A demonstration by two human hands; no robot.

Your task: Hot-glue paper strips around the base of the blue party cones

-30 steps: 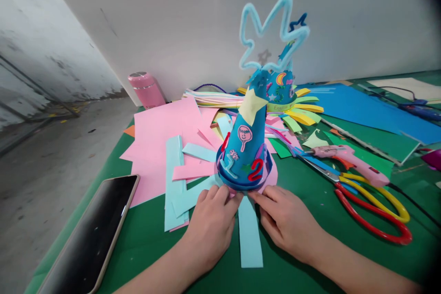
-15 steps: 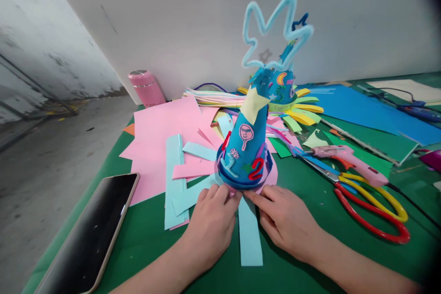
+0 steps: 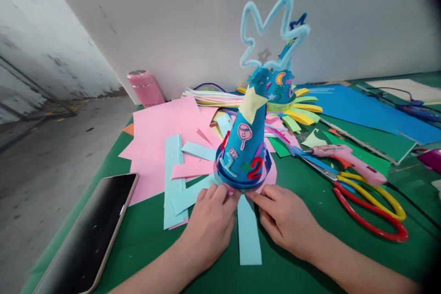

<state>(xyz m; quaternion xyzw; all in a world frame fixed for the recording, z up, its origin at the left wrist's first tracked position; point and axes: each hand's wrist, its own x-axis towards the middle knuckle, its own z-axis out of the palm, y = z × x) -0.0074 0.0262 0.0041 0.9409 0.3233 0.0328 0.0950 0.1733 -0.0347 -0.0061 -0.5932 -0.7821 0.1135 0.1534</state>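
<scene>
A blue paper cone hat (image 3: 245,147) stands upright on the green table (image 3: 310,202), decorated with a yellow star, a red "2" and a light blue pipe-cleaner shape (image 3: 272,32) on top. A pink paper rim sticks out under its base. My left hand (image 3: 210,225) and my right hand (image 3: 282,220) rest on the table at the hat's front edge, fingertips pressed down on the pink rim and on the top end of a light blue paper strip (image 3: 248,234) that runs toward me between them.
A phone (image 3: 86,234) lies at the left edge. Pink sheets (image 3: 161,128) and blue strips spread behind the hat. A pink glue gun (image 3: 347,158) and red-yellow scissors (image 3: 372,206) lie at right. A second decorated hat (image 3: 282,89), blue card and a pink bottle (image 3: 146,88) sit farther back.
Almost nothing moved. Both hands stay at the hat's base; the view shifts slightly.
</scene>
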